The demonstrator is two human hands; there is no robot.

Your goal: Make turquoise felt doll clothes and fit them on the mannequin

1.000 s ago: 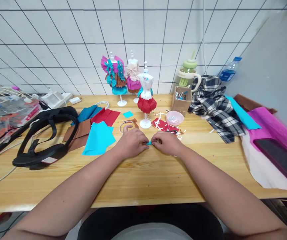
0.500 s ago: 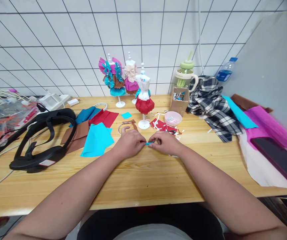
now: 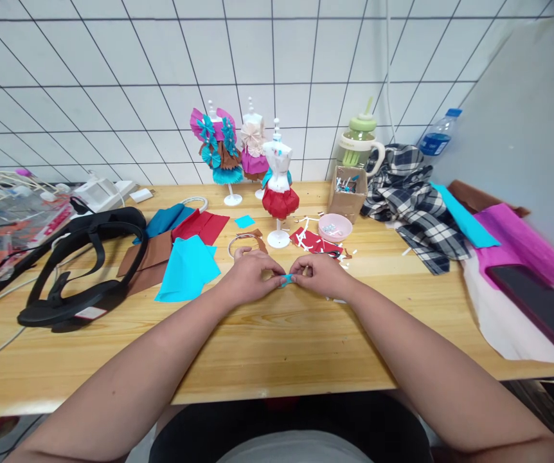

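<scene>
My left hand [image 3: 250, 276] and my right hand [image 3: 320, 275] meet over the wooden table [image 3: 277, 334], fingertips pinched together on a small piece of turquoise paper [image 3: 286, 279]. Just beyond them stands a white mini mannequin with a red paper skirt [image 3: 279, 186]. A tape ring [image 3: 243, 243] lies right behind my left hand. Turquoise, red and brown paper sheets [image 3: 185, 247] lie to the left of my left hand.
Two dressed mini mannequins [image 3: 231, 151] stand by the tiled wall. A black headset [image 3: 81, 270] lies at left. A pink bowl [image 3: 335, 227], red scraps [image 3: 313, 241], cardboard box [image 3: 347, 193], green cup [image 3: 358, 145], plaid cloth [image 3: 414, 206], water bottle [image 3: 436, 138], and magenta paper [image 3: 518, 241] sit at right.
Both hands stay pinched on the small turquoise piece; the fingers have worked it, so it now shows shorter and bunched between the fingertips. The view shifted slightly.
</scene>
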